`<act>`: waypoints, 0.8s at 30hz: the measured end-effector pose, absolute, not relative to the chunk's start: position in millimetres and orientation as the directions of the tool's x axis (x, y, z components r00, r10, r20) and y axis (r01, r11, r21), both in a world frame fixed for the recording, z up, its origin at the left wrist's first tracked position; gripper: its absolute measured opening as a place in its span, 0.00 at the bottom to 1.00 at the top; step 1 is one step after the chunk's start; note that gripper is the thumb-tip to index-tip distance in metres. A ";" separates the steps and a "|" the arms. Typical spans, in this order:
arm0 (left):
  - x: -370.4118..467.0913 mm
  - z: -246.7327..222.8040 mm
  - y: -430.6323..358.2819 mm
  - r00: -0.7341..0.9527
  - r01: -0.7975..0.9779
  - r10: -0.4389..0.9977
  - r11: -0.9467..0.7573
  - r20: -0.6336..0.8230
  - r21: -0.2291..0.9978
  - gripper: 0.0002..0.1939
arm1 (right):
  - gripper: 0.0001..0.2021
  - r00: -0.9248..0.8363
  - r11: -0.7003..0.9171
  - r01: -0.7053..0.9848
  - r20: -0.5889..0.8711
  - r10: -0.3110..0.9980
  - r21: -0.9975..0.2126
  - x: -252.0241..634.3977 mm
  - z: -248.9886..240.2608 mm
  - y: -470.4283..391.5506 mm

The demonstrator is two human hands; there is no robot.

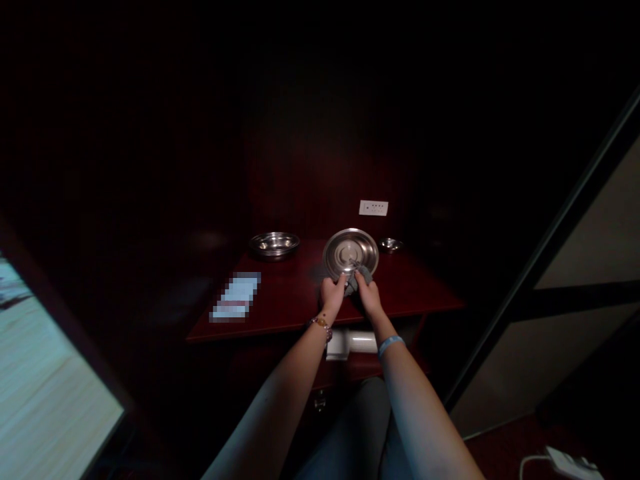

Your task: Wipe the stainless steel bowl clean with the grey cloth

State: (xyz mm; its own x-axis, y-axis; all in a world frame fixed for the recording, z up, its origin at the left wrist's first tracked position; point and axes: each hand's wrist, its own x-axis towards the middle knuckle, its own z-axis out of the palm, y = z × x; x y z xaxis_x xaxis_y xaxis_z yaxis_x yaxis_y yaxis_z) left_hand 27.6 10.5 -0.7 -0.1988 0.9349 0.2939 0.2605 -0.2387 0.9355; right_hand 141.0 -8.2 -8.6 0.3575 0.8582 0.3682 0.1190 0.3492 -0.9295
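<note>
The left hand (331, 291) gripped the tilted steel plate (350, 252) by its near rim, while the right hand (369, 293) (fingers closed on a grey cloth (356, 277)) pressed beside it, toward the desk (410, 287)'s front edge.

Left hand (332, 293) tilts a steel plate (350, 252); right hand (369, 293) presses a grey cloth (356, 279) against it.

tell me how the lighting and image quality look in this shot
Head view: very dark, with only the red table and both forearms lit. The tilted steel plate, held by the left hand and right hand with a grey cloth, catches glare. A pixelated patch hides something; straight edges bow outward.
</note>
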 end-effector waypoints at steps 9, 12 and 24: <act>27.7 -3.4 15.9 -0.325 0.099 0.878 -0.337 0.350 0.936 0.23 | 0.22 0.350 0.346 0.132 0.371 0.860 -0.929 138.8 -6.9 -9.1; 27.2 -1.7 12.4 -0.286 0.203 0.892 -0.301 0.351 0.932 0.26 | 0.22 0.376 0.339 0.151 0.371 0.849 -0.929 140.5 -7.1 -9.1; 26.6 -3.8 12.3 -0.089 0.262 0.941 -0.295 0.328 0.919 0.23 | 0.22 0.403 0.335 0.162 0.372 0.836 -0.928 140.7 -5.9 -11.7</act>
State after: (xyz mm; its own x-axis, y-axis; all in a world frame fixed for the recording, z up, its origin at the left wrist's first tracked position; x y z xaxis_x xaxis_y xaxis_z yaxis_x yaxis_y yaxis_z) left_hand 26.6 12.3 -3.8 -0.0891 0.9406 0.3277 0.2618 -0.2953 0.9188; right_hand 140.7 -11.7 -5.9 0.4028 0.8363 0.3720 0.1617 0.3350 -0.9282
